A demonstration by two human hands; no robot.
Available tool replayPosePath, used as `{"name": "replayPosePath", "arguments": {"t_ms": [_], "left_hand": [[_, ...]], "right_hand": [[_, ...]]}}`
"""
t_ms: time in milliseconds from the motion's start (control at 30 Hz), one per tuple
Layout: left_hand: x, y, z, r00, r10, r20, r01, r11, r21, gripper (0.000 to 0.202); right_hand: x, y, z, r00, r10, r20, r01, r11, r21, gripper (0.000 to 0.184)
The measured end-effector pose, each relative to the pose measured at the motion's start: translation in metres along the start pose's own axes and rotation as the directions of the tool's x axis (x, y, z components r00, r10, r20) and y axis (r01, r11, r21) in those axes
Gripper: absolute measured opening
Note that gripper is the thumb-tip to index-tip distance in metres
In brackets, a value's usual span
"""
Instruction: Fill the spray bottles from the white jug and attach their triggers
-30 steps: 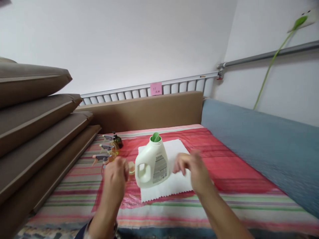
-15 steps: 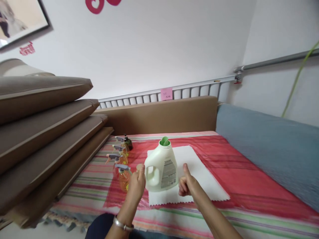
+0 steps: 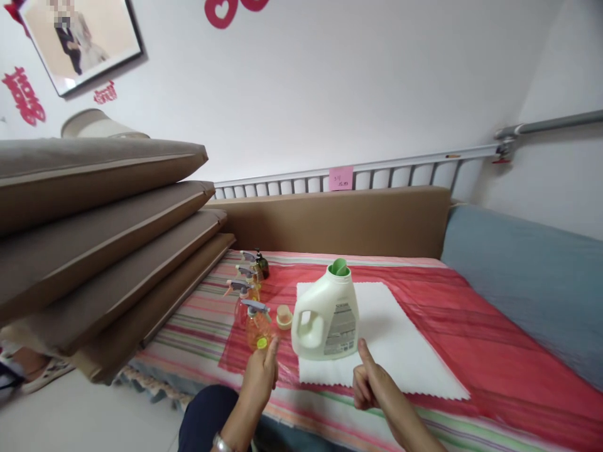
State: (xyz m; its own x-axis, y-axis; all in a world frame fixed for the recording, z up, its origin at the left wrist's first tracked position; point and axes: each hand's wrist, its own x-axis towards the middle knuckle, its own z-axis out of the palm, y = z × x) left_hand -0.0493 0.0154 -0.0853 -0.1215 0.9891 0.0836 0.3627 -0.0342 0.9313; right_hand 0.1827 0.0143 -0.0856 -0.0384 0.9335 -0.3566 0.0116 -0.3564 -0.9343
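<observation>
A white detergent jug (image 3: 332,317) with an uncapped green spout (image 3: 340,268) stands upright on a white cloth with a zigzag edge (image 3: 400,339). Below and left of it is my left hand (image 3: 260,375), thumb raised and fingers curled, holding nothing. My right hand (image 3: 371,380) makes the same thumb-up fist near the jug's lower right side, apart from it. A round yellowish cap (image 3: 283,317) rests left of the jug. Beside it, an orange spray bottle (image 3: 259,326) leads a row of several spray bottles, with a dark green pump bottle (image 3: 262,265) at the back.
Thick brown cushions (image 3: 108,238) are stacked at the left. A brown padded board (image 3: 330,220) closes off the back, before a white radiator carrying a pink note (image 3: 341,178). A blue-grey padded block (image 3: 527,276) lines the right. Red sheeting (image 3: 452,314) covers the striped cloth.
The view has swung left, so the scene sits farther right. Both hands have dropped lower relative to the jug, with thumbs still up. The cap behind my left hand now shows fully.
</observation>
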Motion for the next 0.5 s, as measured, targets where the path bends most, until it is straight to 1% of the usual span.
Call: {"name": "replayPosePath", "arguments": {"t_ms": [67,133,167,233,300,333,400,467,500], "left_hand": [[0.002,-0.012,-0.009,0.998,-0.004,-0.066,0.003,1.0,-0.016,0.058],[0.005,-0.024,-0.019,0.987,-0.006,-0.159,-0.001,0.999,-0.045,0.048],[0.007,-0.03,-0.025,0.979,-0.004,-0.205,-0.008,0.998,-0.058,0.044],[0.013,-0.038,-0.037,0.956,0.002,-0.293,-0.026,0.996,-0.08,0.042],[0.021,-0.044,-0.048,0.925,0.006,-0.379,-0.049,0.993,-0.103,0.041],[0.026,-0.046,-0.051,0.911,0.008,-0.412,-0.061,0.991,-0.115,0.042],[0.039,-0.049,-0.056,0.893,0.016,-0.45,-0.088,0.986,-0.141,0.043],[0.053,-0.052,-0.057,0.894,0.03,-0.448,-0.114,0.98,-0.163,0.047],[0.061,-0.054,-0.057,0.898,0.036,-0.439,-0.124,0.977,-0.173,0.049]], "right_hand": [[-0.003,0.001,0.007,1.0,0.018,0.023,-0.017,0.999,-0.042,0.078],[-0.01,-0.004,0.014,0.999,0.0,0.048,0.004,0.996,-0.088,0.071],[-0.015,-0.008,0.019,0.997,-0.035,0.065,0.043,0.992,-0.115,0.065],[-0.026,-0.024,0.029,0.983,-0.149,0.105,0.167,0.967,-0.193,0.048],[-0.035,-0.047,0.04,0.956,-0.253,0.145,0.286,0.912,-0.295,0.034],[-0.037,-0.06,0.047,0.94,-0.3,0.161,0.339,0.866,-0.367,0.028],[-0.034,-0.09,0.061,0.904,-0.386,0.184,0.422,0.735,-0.53,0.022],[-0.018,-0.12,0.077,0.873,-0.447,0.194,0.449,0.582,-0.678,0.018],[-0.005,-0.132,0.086,0.867,-0.461,0.188,0.439,0.529,-0.726,0.017]]}}
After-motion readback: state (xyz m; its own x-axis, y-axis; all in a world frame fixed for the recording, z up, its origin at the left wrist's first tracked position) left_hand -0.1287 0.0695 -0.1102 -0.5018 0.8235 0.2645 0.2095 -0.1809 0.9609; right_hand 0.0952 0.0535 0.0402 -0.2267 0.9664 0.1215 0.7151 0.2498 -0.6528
